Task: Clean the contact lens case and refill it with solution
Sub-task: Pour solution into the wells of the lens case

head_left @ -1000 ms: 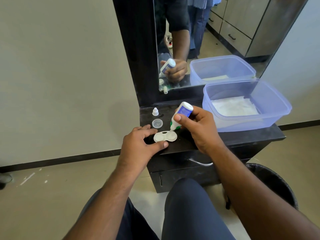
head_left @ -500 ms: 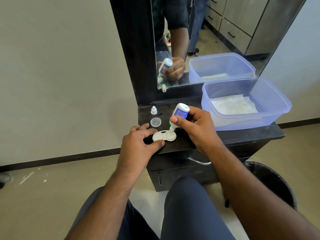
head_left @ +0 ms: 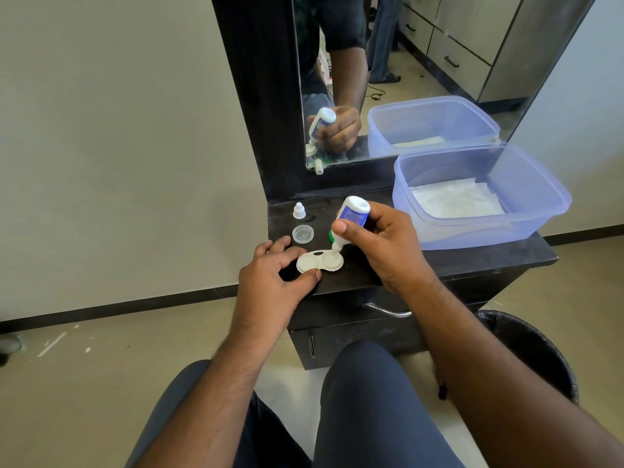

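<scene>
My right hand (head_left: 385,246) grips the solution bottle (head_left: 351,216) upside down, tip in the right well of the lens case (head_left: 319,261) on the black counter (head_left: 472,261); my left hand (head_left: 270,278) pinches the case's left well; clear cap (head_left: 303,234) sits at ten o'clock of the case

**Count of things on the surface**

One contact lens case (head_left: 319,261), one solution bottle (head_left: 351,217), one small white cap (head_left: 299,211), one clear round lid (head_left: 303,234), one green lid (head_left: 331,235), one blue plastic tub (head_left: 526,228), one bin (head_left: 537,352), two hands: left hand (head_left: 270,282), right hand (head_left: 385,246).
</scene>
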`<state>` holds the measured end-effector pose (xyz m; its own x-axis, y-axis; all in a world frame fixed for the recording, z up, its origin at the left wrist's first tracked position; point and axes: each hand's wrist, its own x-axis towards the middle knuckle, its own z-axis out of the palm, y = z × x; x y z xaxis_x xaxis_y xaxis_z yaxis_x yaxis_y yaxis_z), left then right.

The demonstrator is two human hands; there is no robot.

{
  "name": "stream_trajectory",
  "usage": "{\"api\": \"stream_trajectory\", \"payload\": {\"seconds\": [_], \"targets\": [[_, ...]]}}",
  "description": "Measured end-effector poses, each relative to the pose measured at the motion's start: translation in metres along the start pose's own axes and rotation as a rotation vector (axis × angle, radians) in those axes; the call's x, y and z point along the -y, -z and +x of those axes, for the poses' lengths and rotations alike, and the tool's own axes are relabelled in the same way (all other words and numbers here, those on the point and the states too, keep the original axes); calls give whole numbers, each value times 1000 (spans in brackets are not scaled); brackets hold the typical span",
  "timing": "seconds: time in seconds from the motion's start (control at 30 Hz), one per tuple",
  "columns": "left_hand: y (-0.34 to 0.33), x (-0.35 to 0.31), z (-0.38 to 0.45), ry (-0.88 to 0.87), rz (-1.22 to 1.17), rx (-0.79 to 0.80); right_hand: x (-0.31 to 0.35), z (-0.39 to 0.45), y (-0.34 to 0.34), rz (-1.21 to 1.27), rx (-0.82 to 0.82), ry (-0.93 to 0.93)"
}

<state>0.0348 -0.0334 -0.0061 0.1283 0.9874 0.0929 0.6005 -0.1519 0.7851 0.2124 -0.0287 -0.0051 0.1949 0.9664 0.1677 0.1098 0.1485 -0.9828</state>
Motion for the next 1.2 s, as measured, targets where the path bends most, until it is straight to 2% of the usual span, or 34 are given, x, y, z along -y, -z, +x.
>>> {"api": "stream_trajectory", "payload": {"seconds": [0.23, 0.43, 1.2], "targets": [[0, 1, 0, 8, -11, 4, 2, 1, 0, 54, 13, -14], [-2, 5, 0, 15, -44, 1, 3, 0, 1, 143, -52, -16], [-2, 5, -1, 15, -45, 1, 8, -4, 0, -14, -30, -78]]}}
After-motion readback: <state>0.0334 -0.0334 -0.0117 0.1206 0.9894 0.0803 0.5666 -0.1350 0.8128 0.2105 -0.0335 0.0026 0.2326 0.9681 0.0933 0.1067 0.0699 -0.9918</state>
